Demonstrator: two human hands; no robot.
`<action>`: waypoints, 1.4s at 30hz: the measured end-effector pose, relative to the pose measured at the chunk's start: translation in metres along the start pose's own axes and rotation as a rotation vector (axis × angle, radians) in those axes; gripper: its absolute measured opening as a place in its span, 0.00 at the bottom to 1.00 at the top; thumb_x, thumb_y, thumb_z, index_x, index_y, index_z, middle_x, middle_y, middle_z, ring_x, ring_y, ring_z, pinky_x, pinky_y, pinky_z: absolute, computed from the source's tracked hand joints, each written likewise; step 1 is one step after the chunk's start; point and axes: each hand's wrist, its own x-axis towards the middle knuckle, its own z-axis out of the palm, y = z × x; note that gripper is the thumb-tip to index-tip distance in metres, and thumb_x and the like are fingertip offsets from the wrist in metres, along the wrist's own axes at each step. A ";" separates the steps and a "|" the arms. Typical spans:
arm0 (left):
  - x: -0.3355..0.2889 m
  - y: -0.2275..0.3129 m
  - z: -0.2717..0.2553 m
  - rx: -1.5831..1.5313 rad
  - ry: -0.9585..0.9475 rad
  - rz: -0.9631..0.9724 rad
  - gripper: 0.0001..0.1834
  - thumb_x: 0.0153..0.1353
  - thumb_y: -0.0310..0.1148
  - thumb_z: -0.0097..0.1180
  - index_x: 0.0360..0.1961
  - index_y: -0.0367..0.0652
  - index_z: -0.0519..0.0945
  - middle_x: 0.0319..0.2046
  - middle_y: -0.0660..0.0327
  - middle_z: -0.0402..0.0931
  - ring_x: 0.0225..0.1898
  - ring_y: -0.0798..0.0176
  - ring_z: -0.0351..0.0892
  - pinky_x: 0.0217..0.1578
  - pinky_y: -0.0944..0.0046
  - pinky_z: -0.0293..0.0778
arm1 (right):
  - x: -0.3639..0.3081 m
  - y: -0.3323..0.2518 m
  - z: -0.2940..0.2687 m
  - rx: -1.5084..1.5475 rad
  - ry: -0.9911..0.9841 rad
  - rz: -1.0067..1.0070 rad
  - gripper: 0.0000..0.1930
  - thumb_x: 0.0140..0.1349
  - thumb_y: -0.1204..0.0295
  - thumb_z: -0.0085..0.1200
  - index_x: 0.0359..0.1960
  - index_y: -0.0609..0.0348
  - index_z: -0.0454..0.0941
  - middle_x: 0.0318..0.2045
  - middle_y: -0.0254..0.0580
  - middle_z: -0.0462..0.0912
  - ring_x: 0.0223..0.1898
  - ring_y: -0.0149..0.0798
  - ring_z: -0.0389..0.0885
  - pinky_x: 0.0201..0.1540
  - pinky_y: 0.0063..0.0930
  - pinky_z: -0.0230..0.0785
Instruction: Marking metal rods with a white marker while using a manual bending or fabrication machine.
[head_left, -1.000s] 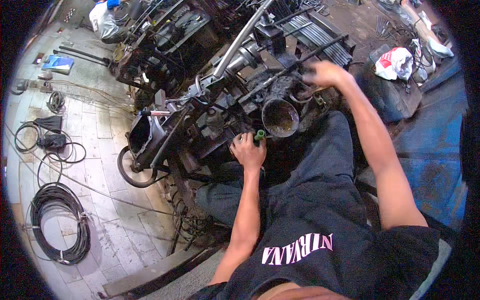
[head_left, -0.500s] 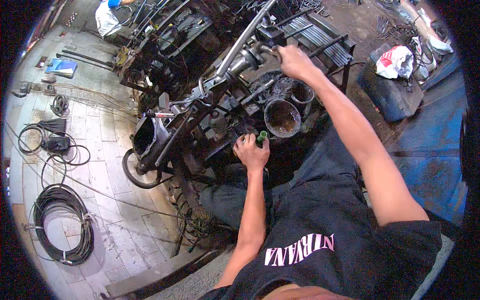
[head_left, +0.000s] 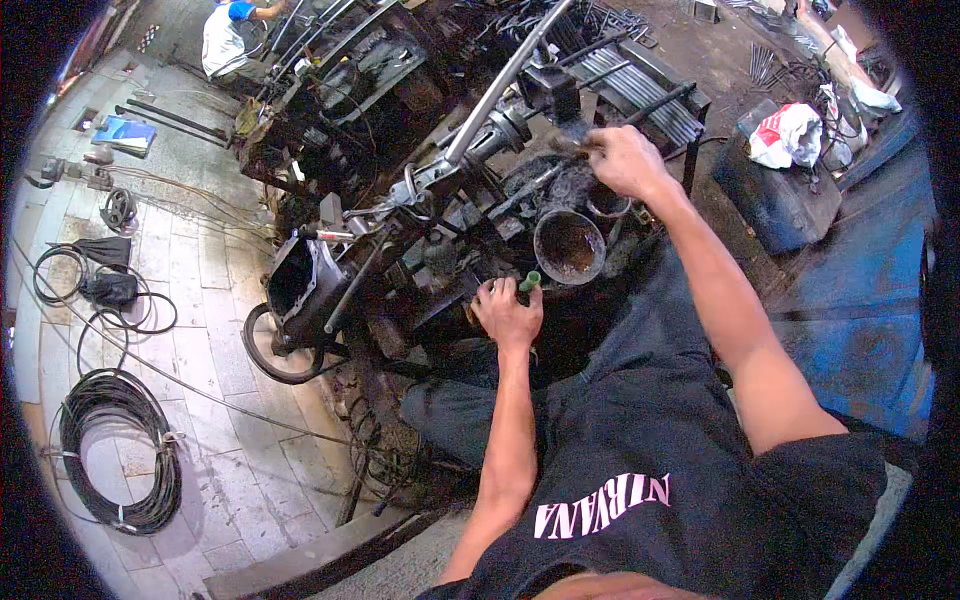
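Observation:
My left hand (head_left: 508, 312) is closed low at the near side of a greasy metal machine (head_left: 430, 255), with a green handle (head_left: 530, 282) standing up between its thumb and forefinger. What the other fingers touch is hidden. My right hand (head_left: 628, 163) is held out beyond the pots, fingers pinched together on a dark, motion-blurred piece I cannot make out. Just left of it are the machine's round metal head (head_left: 505, 130) and a long steel bar (head_left: 505, 85) slanting up. Between my hands sits a round pot (head_left: 541, 262) with brown residue inside.
A bundle of metal rods (head_left: 650, 100) lies on a rack at the far right. A white and red plastic bag (head_left: 785, 137) rests on a dark box (head_left: 780, 205). Coiled black cable (head_left: 75, 450) lies on the tiled floor at left. Another person (head_left: 222, 45) is at the far left.
My right hand has moved right and nearer, away from the machine's metal head. My left hand stays at the green handle. The view has shifted slightly.

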 end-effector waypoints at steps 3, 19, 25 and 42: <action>-0.001 -0.001 0.001 0.002 -0.007 -0.007 0.20 0.49 0.49 0.61 0.32 0.43 0.81 0.36 0.58 0.79 0.47 0.51 0.73 0.49 0.49 0.65 | -0.017 0.008 -0.034 -0.123 -0.129 0.014 0.15 0.49 0.68 0.54 0.39 0.52 0.84 0.35 0.53 0.83 0.39 0.53 0.82 0.46 0.41 0.74; -0.004 -0.002 0.000 -0.042 -0.007 -0.022 0.16 0.45 0.42 0.61 0.33 0.44 0.79 0.36 0.60 0.78 0.49 0.50 0.71 0.51 0.49 0.62 | -0.044 0.012 0.012 -0.304 -0.352 -0.008 0.23 0.59 0.50 0.49 0.44 0.55 0.79 0.39 0.56 0.83 0.42 0.57 0.81 0.49 0.51 0.72; -0.003 -0.001 0.001 -0.044 0.027 -0.015 0.15 0.46 0.42 0.60 0.31 0.43 0.79 0.36 0.60 0.79 0.48 0.50 0.71 0.51 0.47 0.63 | -0.027 -0.001 -0.038 0.042 -0.096 -0.216 0.24 0.63 0.56 0.50 0.53 0.63 0.74 0.46 0.58 0.79 0.49 0.53 0.78 0.53 0.40 0.69; -0.003 0.002 -0.002 -0.034 0.059 -0.004 0.15 0.48 0.43 0.59 0.31 0.42 0.80 0.35 0.59 0.79 0.48 0.49 0.72 0.49 0.49 0.64 | 0.174 -0.083 -0.001 -0.507 -0.158 -0.340 0.22 0.61 0.54 0.38 0.48 0.45 0.81 0.52 0.43 0.80 0.57 0.52 0.74 0.63 0.64 0.49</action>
